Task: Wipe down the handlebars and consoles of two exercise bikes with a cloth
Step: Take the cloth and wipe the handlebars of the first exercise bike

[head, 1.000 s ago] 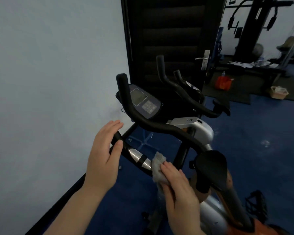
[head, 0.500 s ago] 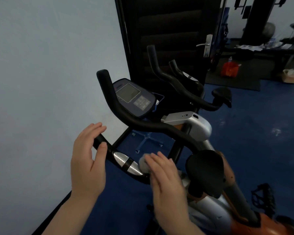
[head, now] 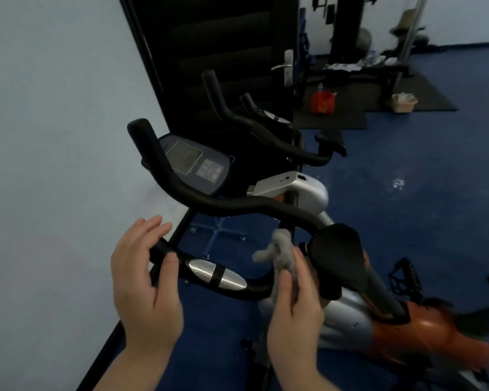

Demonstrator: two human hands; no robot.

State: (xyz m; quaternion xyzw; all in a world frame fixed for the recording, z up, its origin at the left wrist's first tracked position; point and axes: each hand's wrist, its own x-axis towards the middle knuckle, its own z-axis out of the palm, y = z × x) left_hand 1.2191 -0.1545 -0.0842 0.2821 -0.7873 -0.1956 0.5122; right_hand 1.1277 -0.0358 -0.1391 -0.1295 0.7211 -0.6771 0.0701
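The left hand wraps the end of the near exercise bike's lower black handlebar, fingers over the top and thumb underneath, forearm rising from the bottom edge. The right hand pinches a crumpled grey cloth between thumb and fingers, against the handlebar's bend just right of the silver pulse sensor. The console sits above, behind the upper bar. A second bike's handlebars stand farther back by the dark door.
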